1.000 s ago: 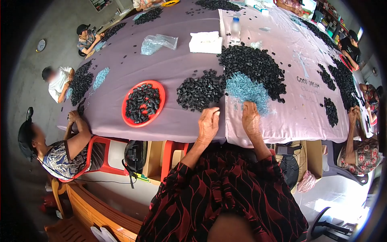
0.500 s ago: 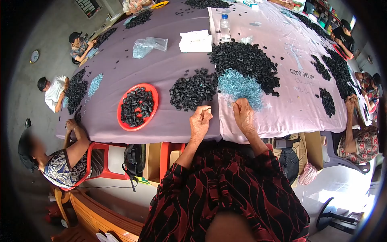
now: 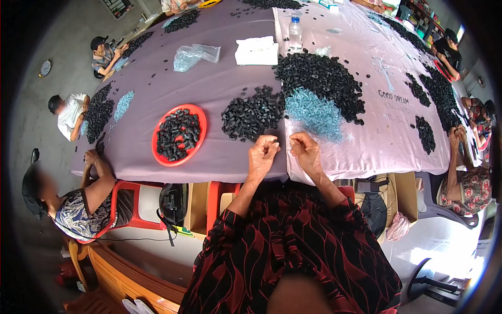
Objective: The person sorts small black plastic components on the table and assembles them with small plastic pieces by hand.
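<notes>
Above the table's front edge, my left hand is closed, thumb against forefinger, with what looks like a small black piece at the fingertips. Facing it, a short gap away, my right hand is pinched; whatever it holds is too small to make out. A heap of small black ring-like pieces lies just beyond my left hand. Beyond my right hand are small clear-blue pieces, bordering a larger heap of black pieces. To the left, a red plate carries black pieces that look bulkier than the loose ones.
A white tissue box, a crumpled plastic bag and a blue-capped bottle stand farther back on the cloth-covered table. Several people sit around it with their own heaps; the nearest person is at the left.
My right hand has drawn back from the clear-blue pieces, moving left and nearer to my left hand. My left hand has turned slightly, its fingertips now pointing toward the right hand.
</notes>
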A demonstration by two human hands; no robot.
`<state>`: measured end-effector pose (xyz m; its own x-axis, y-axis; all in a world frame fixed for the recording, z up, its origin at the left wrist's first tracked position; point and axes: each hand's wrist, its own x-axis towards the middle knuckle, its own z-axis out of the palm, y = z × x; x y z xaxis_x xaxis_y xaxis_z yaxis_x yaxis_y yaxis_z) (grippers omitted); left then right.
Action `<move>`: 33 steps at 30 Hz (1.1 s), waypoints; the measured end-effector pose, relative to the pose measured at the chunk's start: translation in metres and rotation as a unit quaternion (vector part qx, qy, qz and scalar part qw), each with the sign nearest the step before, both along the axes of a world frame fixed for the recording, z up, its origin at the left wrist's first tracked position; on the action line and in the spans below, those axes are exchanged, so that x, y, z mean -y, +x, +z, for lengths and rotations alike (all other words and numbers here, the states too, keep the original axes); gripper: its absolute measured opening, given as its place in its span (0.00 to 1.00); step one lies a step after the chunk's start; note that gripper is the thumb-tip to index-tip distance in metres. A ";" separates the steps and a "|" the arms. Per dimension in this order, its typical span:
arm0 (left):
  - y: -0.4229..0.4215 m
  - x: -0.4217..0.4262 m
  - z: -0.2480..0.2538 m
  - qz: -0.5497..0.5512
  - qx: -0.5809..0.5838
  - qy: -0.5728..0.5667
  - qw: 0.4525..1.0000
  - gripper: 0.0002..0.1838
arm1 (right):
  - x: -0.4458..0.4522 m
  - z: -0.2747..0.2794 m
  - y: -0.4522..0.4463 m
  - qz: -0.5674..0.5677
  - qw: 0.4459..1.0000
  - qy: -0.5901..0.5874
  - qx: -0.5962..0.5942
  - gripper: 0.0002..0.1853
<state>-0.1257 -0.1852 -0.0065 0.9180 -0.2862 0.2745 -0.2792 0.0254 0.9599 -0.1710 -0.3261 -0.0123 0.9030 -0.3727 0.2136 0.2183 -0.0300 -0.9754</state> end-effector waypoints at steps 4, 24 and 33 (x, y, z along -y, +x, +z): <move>0.001 0.000 -0.005 -0.019 -0.003 -0.031 0.999 0.07 | 0.004 -0.006 0.002 0.013 0.998 0.055 0.011 0.02; 0.007 -0.003 -0.012 -0.104 -0.050 -0.072 0.991 0.07 | -0.004 0.023 0.012 0.096 0.992 0.085 0.021 0.03; 0.005 -0.003 -0.008 -0.107 -0.042 -0.062 0.991 0.07 | -0.006 0.017 0.012 0.092 0.995 0.027 0.006 0.04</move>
<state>-0.1205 -0.1820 -0.0149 0.8610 -0.4458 0.2448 -0.1734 0.1953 0.9653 -0.1593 -0.3198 0.0042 0.9546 -0.2119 0.2096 0.2275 0.0639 -0.9717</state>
